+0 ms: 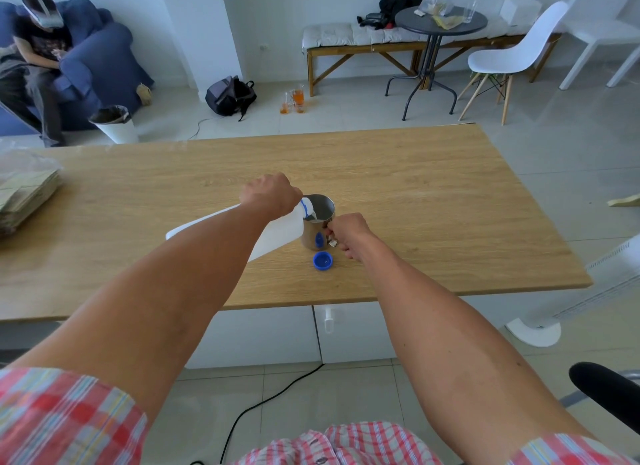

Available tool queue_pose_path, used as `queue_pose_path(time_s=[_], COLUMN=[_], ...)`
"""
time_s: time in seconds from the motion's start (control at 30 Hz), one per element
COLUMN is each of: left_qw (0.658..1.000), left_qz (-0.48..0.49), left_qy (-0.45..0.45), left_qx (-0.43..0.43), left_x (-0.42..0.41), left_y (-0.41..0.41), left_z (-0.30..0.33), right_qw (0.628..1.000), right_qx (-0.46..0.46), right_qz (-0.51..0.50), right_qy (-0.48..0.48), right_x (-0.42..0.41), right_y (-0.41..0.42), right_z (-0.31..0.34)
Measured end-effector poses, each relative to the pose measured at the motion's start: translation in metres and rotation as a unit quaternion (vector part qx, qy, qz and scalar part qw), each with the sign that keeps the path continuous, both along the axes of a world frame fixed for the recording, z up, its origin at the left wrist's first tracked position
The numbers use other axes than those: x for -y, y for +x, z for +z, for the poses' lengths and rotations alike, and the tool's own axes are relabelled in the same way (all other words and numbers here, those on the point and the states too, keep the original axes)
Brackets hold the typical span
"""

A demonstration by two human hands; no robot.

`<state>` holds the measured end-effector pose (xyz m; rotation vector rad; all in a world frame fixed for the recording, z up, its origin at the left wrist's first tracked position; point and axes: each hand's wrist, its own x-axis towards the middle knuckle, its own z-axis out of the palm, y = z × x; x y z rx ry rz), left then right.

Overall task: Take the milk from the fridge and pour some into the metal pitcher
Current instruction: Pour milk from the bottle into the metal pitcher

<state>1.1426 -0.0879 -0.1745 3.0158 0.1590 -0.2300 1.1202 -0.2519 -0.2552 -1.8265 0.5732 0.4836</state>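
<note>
A white plastic milk jug [277, 234] is tipped over with its blue-ringed neck at the rim of the metal pitcher [318, 222]. My left hand [268, 196] grips the jug near its top, and my forearm hides much of the jug's body. White milk runs from the spout into the pitcher. My right hand [348, 234] holds the pitcher's handle on its right side. The pitcher stands upright on the wooden table [433, 205]. The jug's blue cap [322, 260] lies on the table just in front of the pitcher.
A stack of brown paper bags [26, 194] lies at the table's left edge. Beyond the table are a white bin [116, 123], a backpack [230, 96], glasses on the floor [294, 101], a round table [440, 21], a white chair [512, 56] and a seated person [38, 49].
</note>
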Motion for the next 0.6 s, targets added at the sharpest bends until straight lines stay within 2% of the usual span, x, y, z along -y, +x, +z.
queue_pose_path(time_s=[0.6], left_qw=[1.0], left_qz=[-0.004], left_qy=[0.014], left_qx=[-0.003], left_x=[0.0031], left_y=[-0.0015], left_z=[0.0036], right_qw=[1.0], right_qx=[-0.007], right_qz=[0.002], right_qy=[-0.004], right_x=[-0.0001], right_y=[0.0034], right_z=[-0.0034])
